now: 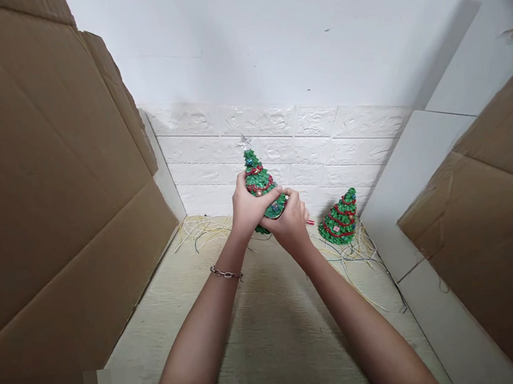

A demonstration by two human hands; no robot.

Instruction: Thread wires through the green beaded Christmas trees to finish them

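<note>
Both my hands are wrapped around a small green Christmas tree figure (261,180) with red garlands and a clear star (245,140) on its tip. It leans, its top tilted to the left. My left hand (249,205) grips the tree's left side, the thumb lying across its front. Lower down, my right hand (290,220) closes on the tree's right side near the base. Part of the base is hidden by the fingers. A red-tipped thing (310,223), too small to name, shows just right of my right hand.
A second small Christmas tree (338,220) stands at the right near the wall, with no star visible. Loose thin wires (205,226) lie along the back of the table (263,338). Large cardboard sheets (53,176) flank the left side, with more cardboard (483,211) on the right.
</note>
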